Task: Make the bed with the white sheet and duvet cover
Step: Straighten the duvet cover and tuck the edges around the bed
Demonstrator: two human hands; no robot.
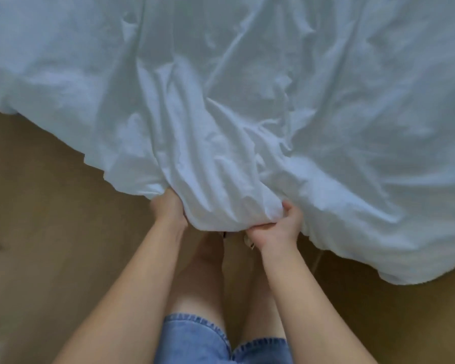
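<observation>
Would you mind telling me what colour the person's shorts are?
Blue denim shorts, seen best in the head view.

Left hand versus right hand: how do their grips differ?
The left hand hides its fingers under the crumpled white cloth bedding; the right hand shows its thumb on top. The left hand sits higher in frame than the right hand. Both grip the same bunched edge.

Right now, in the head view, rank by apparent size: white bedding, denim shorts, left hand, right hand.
1. white bedding, filling most of the view.
2. denim shorts.
3. left hand and right hand: alike, both partly hidden in fabric, so unranked.
</observation>
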